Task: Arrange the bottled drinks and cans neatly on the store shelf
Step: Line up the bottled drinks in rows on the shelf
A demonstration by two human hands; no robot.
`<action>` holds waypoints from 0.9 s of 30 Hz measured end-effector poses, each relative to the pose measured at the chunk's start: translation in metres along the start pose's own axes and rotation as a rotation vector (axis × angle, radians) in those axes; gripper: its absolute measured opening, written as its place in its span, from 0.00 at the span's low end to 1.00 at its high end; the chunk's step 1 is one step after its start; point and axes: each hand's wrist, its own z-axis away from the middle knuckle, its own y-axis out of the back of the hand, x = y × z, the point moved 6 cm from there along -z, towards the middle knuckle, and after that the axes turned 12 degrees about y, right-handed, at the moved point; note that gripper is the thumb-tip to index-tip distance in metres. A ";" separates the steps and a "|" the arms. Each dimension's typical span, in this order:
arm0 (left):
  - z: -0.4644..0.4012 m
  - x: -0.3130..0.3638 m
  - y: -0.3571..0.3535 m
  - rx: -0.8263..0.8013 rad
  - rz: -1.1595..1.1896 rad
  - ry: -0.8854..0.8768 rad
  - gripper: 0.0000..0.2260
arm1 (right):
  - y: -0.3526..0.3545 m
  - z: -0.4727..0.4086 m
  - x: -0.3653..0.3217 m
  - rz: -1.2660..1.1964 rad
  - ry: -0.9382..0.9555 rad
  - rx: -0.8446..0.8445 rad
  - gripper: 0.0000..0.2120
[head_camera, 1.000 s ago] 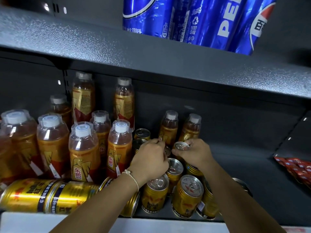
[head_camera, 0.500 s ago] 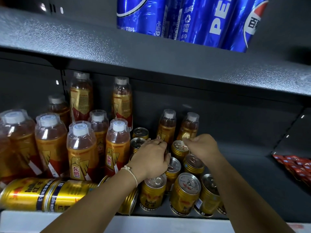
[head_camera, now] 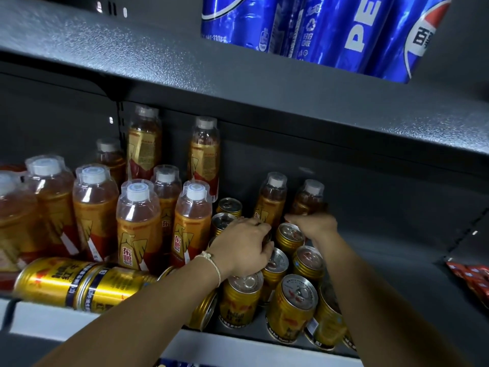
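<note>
While left hand (head_camera: 242, 247) curls over can (head_camera: 275, 262), right hand (head_camera: 315, 225) grips bottle (head_camera: 308, 198).

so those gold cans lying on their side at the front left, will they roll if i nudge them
Probably. The lying gold cans are smooth cylinders resting on their sides at the shelf lip, so a nudge toward the edge could roll them off. They look sealed, so likely heavy for their size and slick to hold.
</note>
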 end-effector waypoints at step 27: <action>0.014 0.009 0.020 0.021 -0.039 0.034 0.16 | 0.075 0.099 -0.047 0.182 0.555 0.268 0.27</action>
